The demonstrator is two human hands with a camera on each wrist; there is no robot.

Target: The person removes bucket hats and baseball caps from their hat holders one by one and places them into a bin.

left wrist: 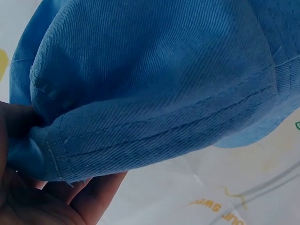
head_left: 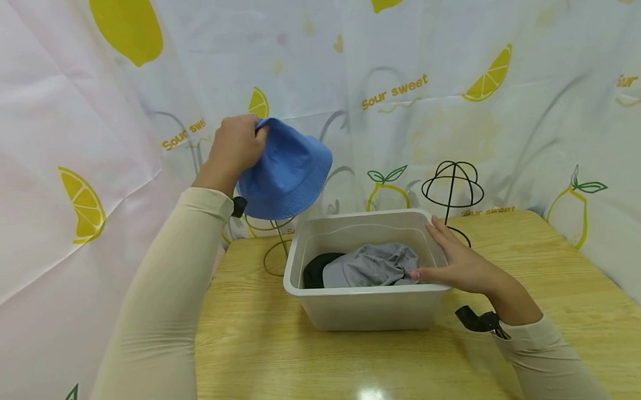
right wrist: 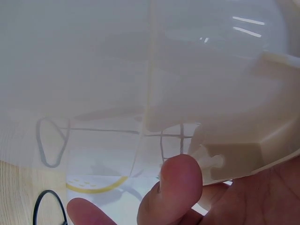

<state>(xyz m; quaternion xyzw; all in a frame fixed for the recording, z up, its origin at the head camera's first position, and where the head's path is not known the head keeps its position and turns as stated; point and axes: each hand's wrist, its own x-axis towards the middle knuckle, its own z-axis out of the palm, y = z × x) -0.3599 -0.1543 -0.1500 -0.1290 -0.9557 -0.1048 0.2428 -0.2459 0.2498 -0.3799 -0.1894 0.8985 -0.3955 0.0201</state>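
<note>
My left hand (head_left: 237, 147) grips a blue bucket hat (head_left: 288, 171) by its top, holding it over a black wire hat stand (head_left: 277, 240) at the table's back left. Up close, the blue hat (left wrist: 154, 79) fills the left wrist view, its fabric pinched in my left hand (left wrist: 28, 187). My right hand (head_left: 457, 260) rests on the right rim of a translucent plastic bin (head_left: 366, 307); its thumb lies over the rim and the fingers run along the outer wall. Inside lie a grey cap (head_left: 373, 266) and a black one (head_left: 317, 268). The bin wall (right wrist: 150, 70) fills the right wrist view above my fingers (right wrist: 173, 187).
A second black wire hat stand (head_left: 451, 183) stands bare behind the bin at the back right. The wooden table (head_left: 358, 369) is walled in by a lemon-print curtain (head_left: 454, 72) at the back and both sides.
</note>
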